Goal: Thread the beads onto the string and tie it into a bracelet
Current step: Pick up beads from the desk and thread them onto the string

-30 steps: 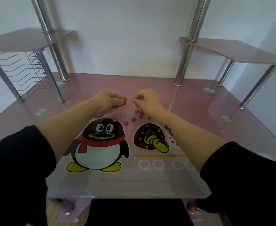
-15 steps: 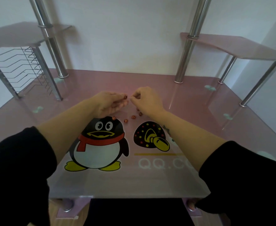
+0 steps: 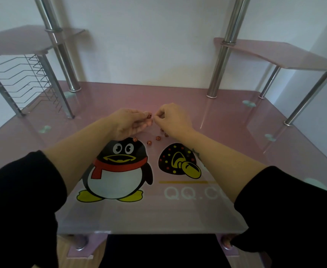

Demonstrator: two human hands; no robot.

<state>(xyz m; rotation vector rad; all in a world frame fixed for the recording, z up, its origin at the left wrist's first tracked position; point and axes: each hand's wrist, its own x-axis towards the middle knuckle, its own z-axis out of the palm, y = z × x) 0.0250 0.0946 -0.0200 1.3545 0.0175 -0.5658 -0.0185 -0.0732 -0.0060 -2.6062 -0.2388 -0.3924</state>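
One small round bead [image 3: 149,115], dark red-brown and mottled, is pinched at the fingertips of the left hand [image 3: 129,122]. Just beside it, the right hand [image 3: 173,118] pinches the string [image 3: 153,117], seen only as a faint pale glint. Five matching loose beads [image 3: 149,142] lie scattered nearer the viewer, close together but apart

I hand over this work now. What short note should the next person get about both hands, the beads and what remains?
Left hand: pinches one bead at its fingertips.
Right hand: pinched beside that bead, probably on the string end; string too thin to see.
Loose beads: several lie on the table near the hands.
Done: no threaded beads visible.
Left: thread all beads, tie.
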